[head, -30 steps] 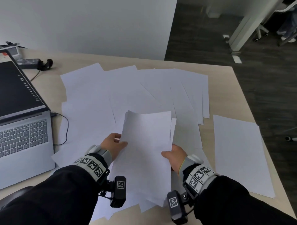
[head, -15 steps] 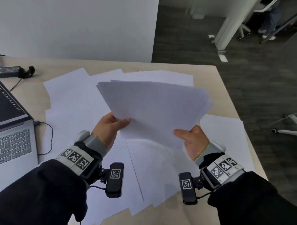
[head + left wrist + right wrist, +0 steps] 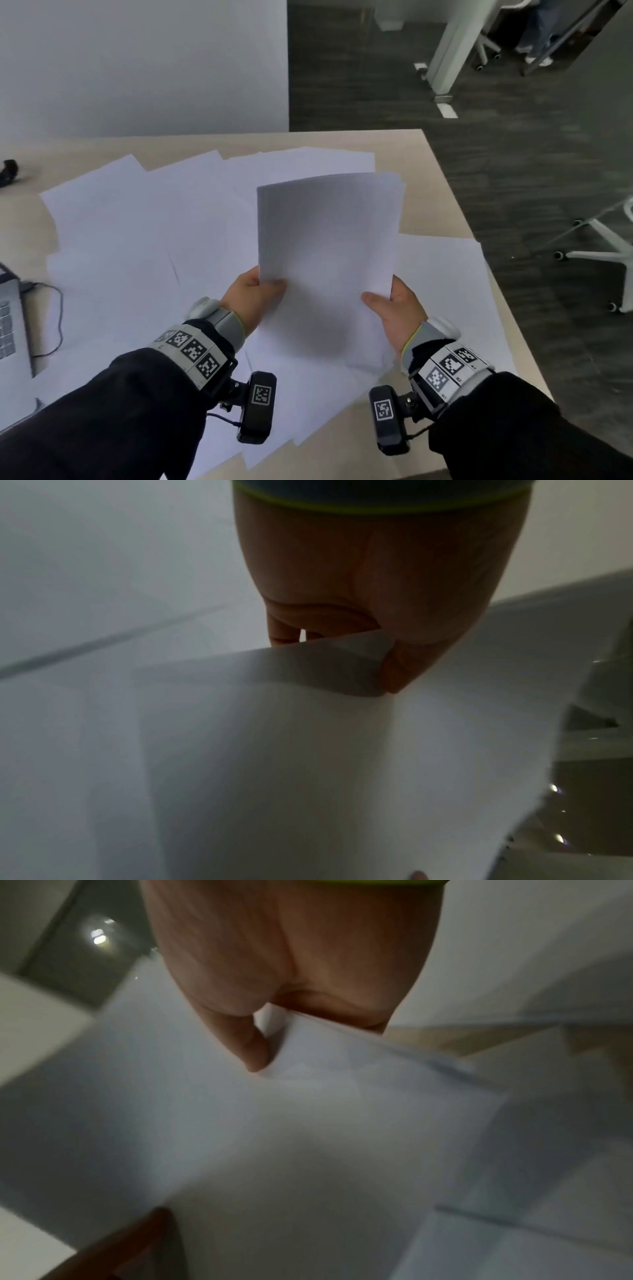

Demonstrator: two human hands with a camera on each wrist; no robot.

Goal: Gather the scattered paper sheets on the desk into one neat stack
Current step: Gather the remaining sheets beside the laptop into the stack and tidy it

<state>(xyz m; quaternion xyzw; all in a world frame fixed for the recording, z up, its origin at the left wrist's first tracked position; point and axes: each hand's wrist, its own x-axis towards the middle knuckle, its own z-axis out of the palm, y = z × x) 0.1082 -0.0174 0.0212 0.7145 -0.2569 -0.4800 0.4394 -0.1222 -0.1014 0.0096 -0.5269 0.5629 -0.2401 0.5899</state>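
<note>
I hold a bundle of white paper sheets (image 3: 329,246) upright above the desk, long side pointing away from me. My left hand (image 3: 255,298) pinches its left edge, thumb on top; the left wrist view shows that thumb (image 3: 397,669) pressed on the bundle (image 3: 308,764). On the right edge my right hand (image 3: 390,305) pinches the bundle too, thumb (image 3: 253,1053) on the paper (image 3: 325,1123). Several loose sheets (image 3: 137,240) lie fanned over the desk beneath, and one sheet (image 3: 445,291) lies to the right.
The beige desk (image 3: 428,178) ends at its right edge close to the lone sheet. A laptop corner (image 3: 10,325) with a black cable (image 3: 56,308) sits at the far left. A dark object (image 3: 8,171) lies at the back left. A chair base (image 3: 603,250) stands on the floor.
The bundle went from lying low over the desk, through a sideways fanned pose, to upright lengthwise between both hands. My view has shifted to the right.
</note>
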